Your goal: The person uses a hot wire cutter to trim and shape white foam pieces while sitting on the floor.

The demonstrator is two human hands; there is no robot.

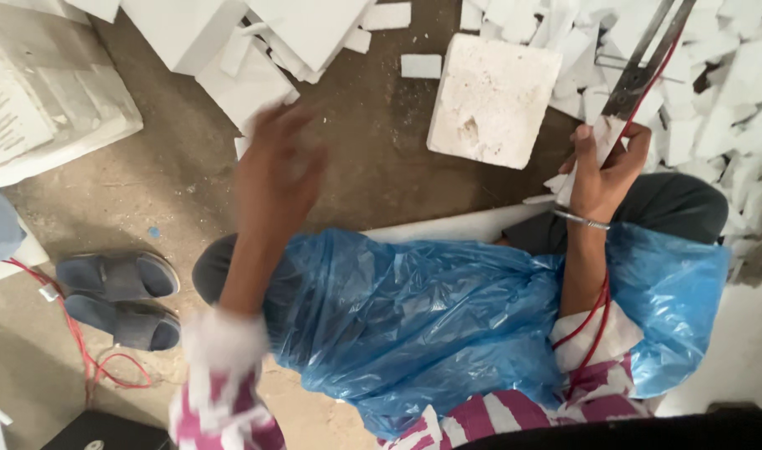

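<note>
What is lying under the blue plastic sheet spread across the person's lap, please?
The blue plastic sheet drapes over the person's legs; dark trouser knees poke out at its edges. A white slab shows just beyond it. Anything else beneath is covered.

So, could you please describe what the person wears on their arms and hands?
Both hands are bare. The left hand is blurred; its sleeve is pink-and-white striped. The right hand has a thin metal bangle at the wrist, with a matching striped sleeve.
</note>
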